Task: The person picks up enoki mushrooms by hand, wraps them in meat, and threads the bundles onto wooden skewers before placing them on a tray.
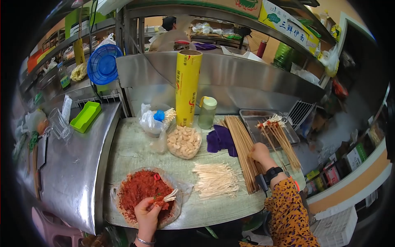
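My left hand [148,210] pinches a small bunch of enoki mushrooms [169,196], its near part smeared with red sauce and its white ends sticking out to the right. It is above a plastic-lined bowl of red chili paste [138,191]. My right hand [260,153] is closed at the right side of a long pile of bamboo skewers [242,158], its fingertips on the sticks. Plain enoki mushrooms [217,180] lie in a flat heap between the hands. At the right, a metal tray [252,117] holds finished skewers [284,142] with sauced enoki at the far ends.
Behind stand a tall yellow roll [188,86], a bag of pale, crescent-shaped pieces [184,142], a capped bottle [207,113] and a purple cloth [221,140]. A steel counter [78,164] with a green tray [85,117] is at left. A steel partition [234,78] borders the back.
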A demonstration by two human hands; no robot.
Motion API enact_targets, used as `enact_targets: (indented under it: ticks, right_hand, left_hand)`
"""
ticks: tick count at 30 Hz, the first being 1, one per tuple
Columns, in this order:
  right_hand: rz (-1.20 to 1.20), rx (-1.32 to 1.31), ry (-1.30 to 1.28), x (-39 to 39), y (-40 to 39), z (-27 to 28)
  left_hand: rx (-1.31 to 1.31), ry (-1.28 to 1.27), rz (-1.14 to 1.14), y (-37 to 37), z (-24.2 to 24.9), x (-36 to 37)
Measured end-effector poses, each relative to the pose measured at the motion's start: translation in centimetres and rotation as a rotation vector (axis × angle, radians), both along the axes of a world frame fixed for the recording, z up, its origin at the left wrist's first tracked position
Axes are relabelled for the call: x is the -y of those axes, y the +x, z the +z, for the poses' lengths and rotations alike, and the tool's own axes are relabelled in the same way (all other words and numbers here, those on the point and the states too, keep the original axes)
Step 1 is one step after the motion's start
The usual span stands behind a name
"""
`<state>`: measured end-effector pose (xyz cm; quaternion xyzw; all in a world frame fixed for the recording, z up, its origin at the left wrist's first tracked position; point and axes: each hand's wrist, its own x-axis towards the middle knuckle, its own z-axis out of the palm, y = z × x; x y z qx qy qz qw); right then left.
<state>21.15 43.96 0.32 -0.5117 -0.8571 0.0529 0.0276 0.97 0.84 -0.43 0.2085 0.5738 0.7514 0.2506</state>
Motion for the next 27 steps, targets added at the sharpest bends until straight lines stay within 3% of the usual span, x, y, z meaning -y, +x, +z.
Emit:
enact_targets:
  ticks: [3,7,10,12,13,15,16,19,22,27]
  right_hand:
    - [-0.048,-0.100,-0.129,-0.1,0.8,0.8]
    - [-0.026,-0.166,-0.110,0.0,1.9,1.3]
    - [0.131,-0.114,0.104,2.4,2.2,4.9]
    - [0.023,-0.851,-0.719,5.8,1.7,8.5]
    - [0.031,-0.831,-0.741,7.9,1.1,9.4]
    - [0.069,-1.185,-0.826,12.6,-1.0,10.1]
    - [0.082,-1.160,-0.867,14.6,-2.0,9.7]
    - [0.188,-1.469,-0.907,20.6,-4.3,7.5]
    - [0.247,-1.585,-0.928,25.5,-6.6,5.4]
    - [0.321,-1.484,-1.091,29.8,-7.5,3.6]
  left_hand:
    - [0.033,0.033,0.008,0.1,0.1,-0.1]
    - [0.014,0.000,0.004,0.1,0.5,0.0]
    - [0.009,-0.002,0.018,0.1,0.8,0.0]
    - [0.077,-0.016,0.024,-0.1,0.9,-0.3]
    - [0.087,-0.006,0.014,-0.4,0.6,-0.2]
    - [0.258,0.093,0.066,-0.4,0.8,-0.4]
    - [0.355,0.164,0.088,-0.5,0.8,-0.5]
    - [0.495,0.264,0.139,-0.2,1.7,-0.6]
    - [0.514,0.356,0.109,-0.2,1.7,-0.7]
    - [0.485,0.314,0.104,-0.3,1.5,-0.1]
